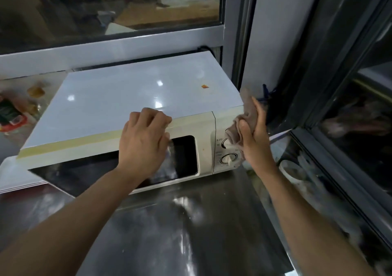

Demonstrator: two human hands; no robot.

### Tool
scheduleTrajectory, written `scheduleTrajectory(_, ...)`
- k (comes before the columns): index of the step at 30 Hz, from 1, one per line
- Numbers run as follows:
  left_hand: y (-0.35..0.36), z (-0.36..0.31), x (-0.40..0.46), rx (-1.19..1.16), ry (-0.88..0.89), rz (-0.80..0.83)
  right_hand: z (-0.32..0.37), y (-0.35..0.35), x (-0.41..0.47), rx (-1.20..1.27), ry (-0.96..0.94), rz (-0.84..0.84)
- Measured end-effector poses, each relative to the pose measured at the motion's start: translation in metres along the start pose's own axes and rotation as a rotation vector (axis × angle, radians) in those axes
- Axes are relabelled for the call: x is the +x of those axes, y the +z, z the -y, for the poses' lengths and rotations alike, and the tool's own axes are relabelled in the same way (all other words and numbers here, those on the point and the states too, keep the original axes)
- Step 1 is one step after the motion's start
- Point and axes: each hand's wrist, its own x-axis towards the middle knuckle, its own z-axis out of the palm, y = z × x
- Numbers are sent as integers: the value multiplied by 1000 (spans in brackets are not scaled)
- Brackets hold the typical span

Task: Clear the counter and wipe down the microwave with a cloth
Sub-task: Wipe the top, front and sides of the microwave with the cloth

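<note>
Head view, single frame. Item: microwave [135, 97], cream-white, centre of frame, standing on a reflective steel surface [180, 222]; its long axis runs from the lower left of the frame to the centre right, dark door window facing the viewer, control panel with two dials [228, 159] at its right end. A small orange mark [205, 87] sits on the top toward the right rear. Item: cloth [241, 125], brownish, bunched, at the microwave's front right corner, covering the upper dial and touching the panel. Right hand [253, 135]: fingers curled round the cloth, thumb across its front, pressing it onto the panel; this hand is the nearer to the panel and the right side wall. Left hand [144, 140]: rests on the front top edge above the door window, fingers bent loosely over the edge and holding nothing, apparently steadying the box. Key relation: the unwiped stretch of front and top lies leftward from the cloth, along the microwave's long axis, so the next stroke likely travels left or up from the corner. Other items: packets and a red-lidded container [10, 118] at the left edge of the frame, blurred; a white bowl-like thing [291, 170] at lower right, indistinct.
</note>
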Motion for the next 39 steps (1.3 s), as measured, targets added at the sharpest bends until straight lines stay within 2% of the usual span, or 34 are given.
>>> scheduleTrajectory(5,4,-2,-2,20,6,-18,-19,-4,-21,-198,170,-102)
scheduleTrajectory(10,5,-3,-3,35,1,-30,10,20,-7,-217,104,-226)
scheduleTrajectory(13,7,-2,-4,45,4,-34,14,36,1,-335,81,-333)
scheduleTrajectory(18,9,0,-4,42,6,-46,-2,27,-14,-258,146,-263)
scheduleTrajectory(21,7,-1,-4,46,10,-41,2,27,-17,-440,204,-335)
scheduleTrajectory(23,7,-1,-5,49,25,-34,10,35,-18,-532,178,-414)
scheduleTrajectory(30,-2,13,-1,13,172,7,15,95,-25,-690,127,-612)
scheduleTrajectory(32,-3,18,1,15,225,5,13,106,-29,-711,129,-623)
scheduleTrajectory(39,0,27,4,5,266,-28,2,160,-70,-813,34,-492)
